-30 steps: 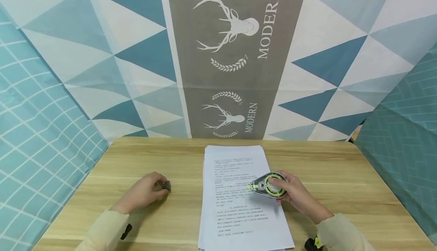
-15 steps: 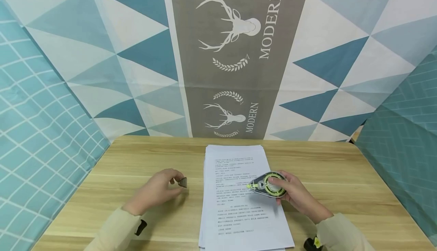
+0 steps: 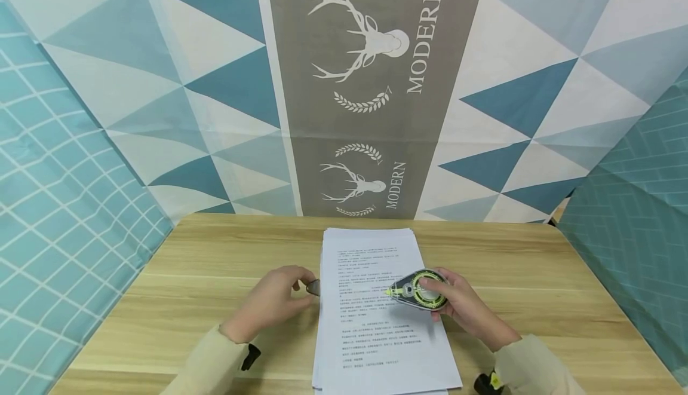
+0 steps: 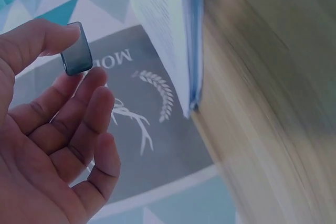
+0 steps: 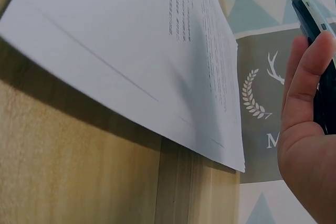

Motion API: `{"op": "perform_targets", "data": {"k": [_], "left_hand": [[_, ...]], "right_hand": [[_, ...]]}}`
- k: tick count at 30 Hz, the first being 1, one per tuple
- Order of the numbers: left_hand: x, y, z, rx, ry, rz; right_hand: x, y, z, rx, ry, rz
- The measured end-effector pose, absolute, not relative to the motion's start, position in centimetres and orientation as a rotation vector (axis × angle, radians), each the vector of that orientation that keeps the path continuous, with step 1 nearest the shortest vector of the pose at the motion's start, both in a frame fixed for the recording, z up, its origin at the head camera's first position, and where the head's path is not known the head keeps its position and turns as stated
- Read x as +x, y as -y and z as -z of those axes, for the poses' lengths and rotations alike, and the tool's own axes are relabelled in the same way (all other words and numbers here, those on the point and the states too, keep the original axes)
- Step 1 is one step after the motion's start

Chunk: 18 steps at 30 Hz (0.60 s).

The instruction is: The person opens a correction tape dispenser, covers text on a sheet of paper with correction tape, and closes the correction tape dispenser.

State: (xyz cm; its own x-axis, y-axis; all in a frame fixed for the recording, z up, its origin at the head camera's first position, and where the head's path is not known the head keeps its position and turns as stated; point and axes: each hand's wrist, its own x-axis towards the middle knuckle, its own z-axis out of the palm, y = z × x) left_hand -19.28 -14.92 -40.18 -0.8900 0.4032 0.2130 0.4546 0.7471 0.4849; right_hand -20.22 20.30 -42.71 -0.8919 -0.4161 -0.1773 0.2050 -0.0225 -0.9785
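Note:
My left hand (image 3: 274, 302) is just left of the paper stack and pinches a small grey translucent cap (image 4: 79, 51) between thumb and fingertips; its other fingers are loosely bent. My right hand (image 3: 464, 305) grips a correction tape dispenser (image 3: 421, 290), black with a yellow-green ring and clear parts. The dispenser's narrow yellow-green tip points left, above the printed top sheet. Below both hands lies the stack of printed paper (image 3: 387, 353). The right wrist view shows only the edge of the dispenser (image 5: 310, 19), its rest cut off by the frame.
The stack lies on a wooden table (image 3: 505, 251). A patterned cloth (image 3: 371, 120) with deer heads and triangles hangs behind the table, with a blue checked cloth (image 3: 64, 192) at left and a teal one (image 3: 634, 222) at right.
My left hand has moved right with the cap, from open table to the paper's left edge. My right hand and the dispenser have barely moved.

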Motion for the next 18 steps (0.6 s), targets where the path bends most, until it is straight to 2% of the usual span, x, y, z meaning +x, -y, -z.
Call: {"op": "perform_targets", "data": {"k": [18], "left_hand": [[-19.0, 11.3, 40.1, -0.771, 2.812, 0.877]], "right_hand": [[-20.3, -19.9, 42.7, -0.218, -1.845, 1.959]]}}
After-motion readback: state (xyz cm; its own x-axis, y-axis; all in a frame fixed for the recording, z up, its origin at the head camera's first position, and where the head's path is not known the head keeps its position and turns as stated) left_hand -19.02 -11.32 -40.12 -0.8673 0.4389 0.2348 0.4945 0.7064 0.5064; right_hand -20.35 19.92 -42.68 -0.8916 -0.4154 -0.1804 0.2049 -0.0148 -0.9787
